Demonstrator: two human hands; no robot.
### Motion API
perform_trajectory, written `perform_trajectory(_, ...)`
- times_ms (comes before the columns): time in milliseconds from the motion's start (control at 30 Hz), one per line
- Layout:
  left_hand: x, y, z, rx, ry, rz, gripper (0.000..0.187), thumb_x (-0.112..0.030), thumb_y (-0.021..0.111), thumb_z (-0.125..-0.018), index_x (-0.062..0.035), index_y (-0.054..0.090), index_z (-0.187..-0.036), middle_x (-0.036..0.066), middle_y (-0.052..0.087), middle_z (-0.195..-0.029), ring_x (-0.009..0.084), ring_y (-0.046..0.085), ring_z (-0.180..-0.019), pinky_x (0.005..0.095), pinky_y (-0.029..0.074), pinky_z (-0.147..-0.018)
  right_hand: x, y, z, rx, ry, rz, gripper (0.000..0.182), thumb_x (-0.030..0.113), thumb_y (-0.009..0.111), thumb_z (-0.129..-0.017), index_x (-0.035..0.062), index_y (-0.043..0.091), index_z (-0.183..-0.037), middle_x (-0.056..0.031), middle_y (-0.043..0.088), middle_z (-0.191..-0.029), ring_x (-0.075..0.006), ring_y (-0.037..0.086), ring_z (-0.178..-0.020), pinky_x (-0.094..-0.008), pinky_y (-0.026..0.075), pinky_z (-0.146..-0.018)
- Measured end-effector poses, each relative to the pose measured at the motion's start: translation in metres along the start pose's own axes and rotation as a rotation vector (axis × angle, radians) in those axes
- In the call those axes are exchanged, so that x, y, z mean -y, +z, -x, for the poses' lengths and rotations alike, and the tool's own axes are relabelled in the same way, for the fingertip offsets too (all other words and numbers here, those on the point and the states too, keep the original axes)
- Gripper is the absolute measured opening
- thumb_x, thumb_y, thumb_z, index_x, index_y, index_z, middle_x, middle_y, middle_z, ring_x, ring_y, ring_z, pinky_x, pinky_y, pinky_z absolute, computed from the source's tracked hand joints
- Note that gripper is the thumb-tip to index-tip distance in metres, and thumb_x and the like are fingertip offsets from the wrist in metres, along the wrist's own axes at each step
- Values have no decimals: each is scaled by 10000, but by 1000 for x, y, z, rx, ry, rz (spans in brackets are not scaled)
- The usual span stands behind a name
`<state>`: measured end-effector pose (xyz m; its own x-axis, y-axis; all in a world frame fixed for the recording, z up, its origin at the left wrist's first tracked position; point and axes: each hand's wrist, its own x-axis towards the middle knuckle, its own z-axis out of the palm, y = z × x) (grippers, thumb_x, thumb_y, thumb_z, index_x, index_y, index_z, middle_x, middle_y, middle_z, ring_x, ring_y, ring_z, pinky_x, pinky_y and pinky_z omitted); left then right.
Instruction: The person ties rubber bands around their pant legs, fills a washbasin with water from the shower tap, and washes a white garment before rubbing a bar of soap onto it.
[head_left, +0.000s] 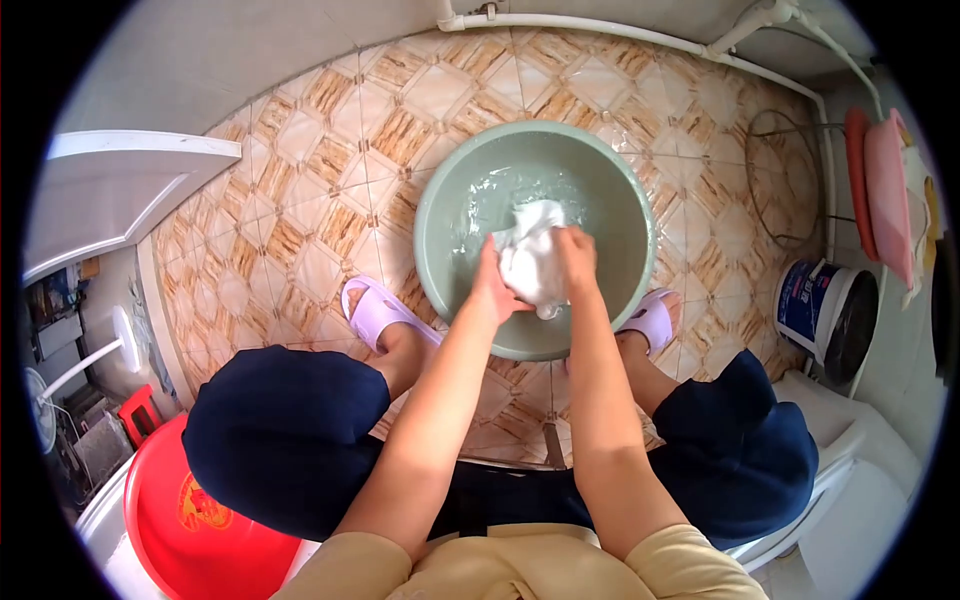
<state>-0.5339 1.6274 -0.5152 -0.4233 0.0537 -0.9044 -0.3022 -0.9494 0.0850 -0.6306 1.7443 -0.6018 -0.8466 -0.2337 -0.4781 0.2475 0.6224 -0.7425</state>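
Observation:
A bunched white wet cloth (535,262) is held between my two hands, above the water in a round grey-green basin (436,200). My left hand (494,283) grips the cloth's left side with its fingers bent around it. On the other side, my right hand (576,258) is closed on the cloth's upper right part. Ripples and bright reflections show in the water (490,195) around the cloth. What kind of garment or cloth it is, I cannot make out.
The basin stands on a patterned tile floor (330,150) between my feet in lilac slippers (375,312). A red basin (200,530) is at lower left. On the right are a bucket (825,315) and a pink basin (888,195) by the wall. A white door (130,190) stands at left.

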Motion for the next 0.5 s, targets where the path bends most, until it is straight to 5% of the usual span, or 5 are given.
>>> perform_trajectory(33, -3, -14, -7, 258, -22, 122, 862, -756, 351, -770, -141, 334, -1374, 107, 379, -1389, 356, 333, -1285, 667, 182, -989, 10, 6, 11, 73, 14, -164, 285, 274, 502, -827, 51, 655, -915, -184, 630, -892, -311, 597, -846, -356, 456, -769)
perform_trajectory(200, -11, -44, -32, 305, 152, 199, 564, -540, 535, -828, -64, 559, -1130, 116, 627, -1030, 258, 615, -937, 375, 507, -819, 93, 6, 93, 135, -204, -251, 260, 184, 602, -791, 10, 609, -598, -86, 592, -655, -186, 573, -710, -303, 446, -669)
perform_trajectory(267, -19, -28, -6, 315, 205, 231, 435, -387, 560, -828, -33, 581, -1078, 132, 641, -985, 272, 629, -890, 382, 518, -802, 106, -9, 97, 298, -38, -269, 191, 177, 639, -790, 6, 632, -706, -98, 615, -793, -171, 566, -767, -310, 441, -700)
perform_trajectory(333, -26, -9, 19, 326, 276, 228, 393, -294, 556, -784, 9, 594, -1031, 134, 645, -950, 267, 633, -860, 370, 524, -778, 118, -9, 88, -396, -415, -390, 202, 193, 654, -795, -4, 618, -826, -116, 590, -945, -182, 550, -831, -313, 432, -739)
perform_trajectory(500, -41, 35, 54, 422, 440, 73, 325, -288, 569, -795, -24, 601, -981, 90, 628, -883, 220, 612, -793, 310, 500, -693, 127, -21, 89, 72, -164, -640, 253, 212, 666, -797, -14, 589, -877, -107, 544, -972, -187, 529, -850, -313, 425, -757)
